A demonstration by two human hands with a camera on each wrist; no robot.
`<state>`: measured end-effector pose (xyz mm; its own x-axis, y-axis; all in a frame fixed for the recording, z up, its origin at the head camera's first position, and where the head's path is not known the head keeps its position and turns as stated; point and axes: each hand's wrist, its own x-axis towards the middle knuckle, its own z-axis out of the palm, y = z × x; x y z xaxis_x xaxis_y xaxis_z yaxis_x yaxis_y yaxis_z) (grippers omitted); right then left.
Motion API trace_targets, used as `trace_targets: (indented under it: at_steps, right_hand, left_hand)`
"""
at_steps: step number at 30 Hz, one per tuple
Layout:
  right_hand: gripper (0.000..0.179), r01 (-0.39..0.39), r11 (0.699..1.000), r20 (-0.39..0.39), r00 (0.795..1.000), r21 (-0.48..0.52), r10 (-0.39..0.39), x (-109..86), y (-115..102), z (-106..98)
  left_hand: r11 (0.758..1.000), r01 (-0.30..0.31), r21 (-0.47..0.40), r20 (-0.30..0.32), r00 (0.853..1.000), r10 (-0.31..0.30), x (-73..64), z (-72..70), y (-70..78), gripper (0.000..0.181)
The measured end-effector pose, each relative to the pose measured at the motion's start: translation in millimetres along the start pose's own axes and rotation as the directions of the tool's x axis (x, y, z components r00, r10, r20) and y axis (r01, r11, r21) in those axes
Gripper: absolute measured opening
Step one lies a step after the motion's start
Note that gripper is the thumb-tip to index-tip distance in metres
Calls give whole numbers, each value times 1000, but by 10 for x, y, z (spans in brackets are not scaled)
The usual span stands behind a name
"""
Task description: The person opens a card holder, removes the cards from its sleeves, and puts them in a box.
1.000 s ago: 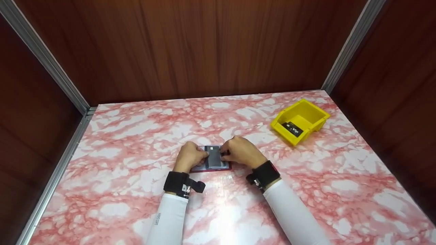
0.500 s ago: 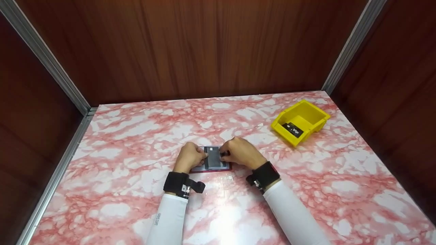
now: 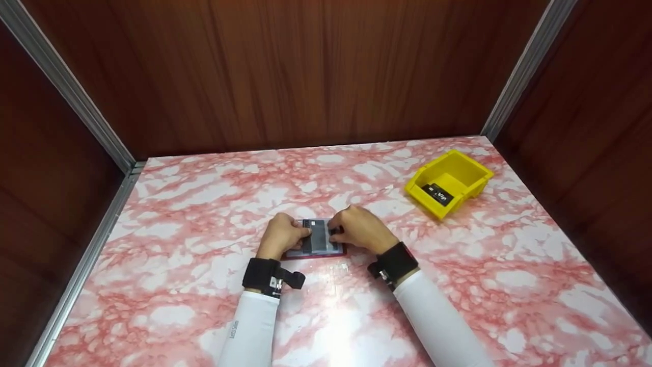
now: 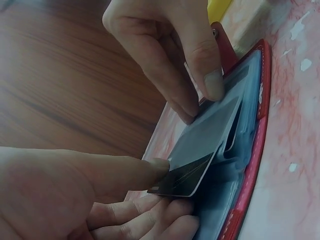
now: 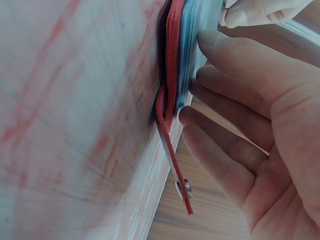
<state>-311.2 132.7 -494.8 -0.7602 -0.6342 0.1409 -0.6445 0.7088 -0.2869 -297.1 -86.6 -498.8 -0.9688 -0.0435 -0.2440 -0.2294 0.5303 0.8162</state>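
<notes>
Alignment should matter most: left hand (image 3: pixel 281 234) pinches the black rectangular plastic card (image 4: pixel 186 176), right hand (image 3: pixel 360 228) the clear plastic sleeve (image 4: pixel 206 125); slide flat.

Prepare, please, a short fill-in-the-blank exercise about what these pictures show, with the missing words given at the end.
1. The colour of the bin is ____.
2. The hand pinching the card is the person's ____ one.
3. The wallet is not closed but ____.
4. Black cards lie inside the ____.
Missing words: yellow; left; open; bin.
</notes>
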Motion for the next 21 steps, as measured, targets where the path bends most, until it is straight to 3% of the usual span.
trace_targets:
  at_steps: [12,21]
  right_hand:
    - [16,24,999,-5,1000,-21,-24,4,-18,11]
    - [16,82,995,24,996,48,-83,26,-57,-26]
  left_hand:
    - [1000,-23,10,-4,1000,23,-20,61,18,23]
    - [1000,-30,3,7,1000,30,-37,57,19,19]
